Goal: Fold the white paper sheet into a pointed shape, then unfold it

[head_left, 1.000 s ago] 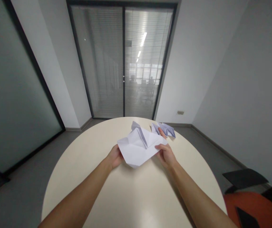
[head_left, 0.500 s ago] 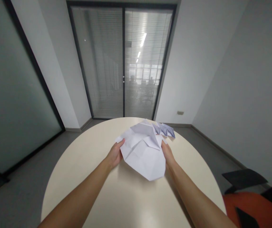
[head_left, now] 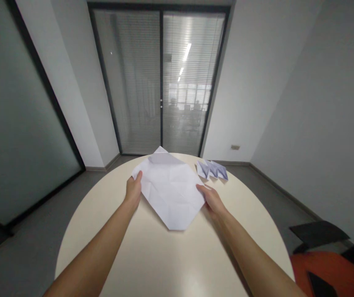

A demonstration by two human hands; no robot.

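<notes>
A creased sheet of white paper (head_left: 171,189) is spread nearly flat between my hands, just over the table. Its near corner looks folded under and its far corner points toward the door. My left hand (head_left: 134,187) pinches the left corner, thumb on top. At the right corner my right hand (head_left: 212,200) grips the sheet the same way, with the fingers beneath partly hidden. Just past my right hand, several small folded paper pieces (head_left: 212,170) stand in a row on the table.
The round cream table (head_left: 152,264) carries all of this. An orange chair (head_left: 325,268) with black armrests stands at the lower right. Beyond the table is a glass door (head_left: 183,123) with blinds, and a frosted glass panel (head_left: 25,123) is on the left.
The paper was bunched with raised folds and has been pulled open flatter. My left hand moved left; my right hand shifted slightly left. The folded pieces show more fully.
</notes>
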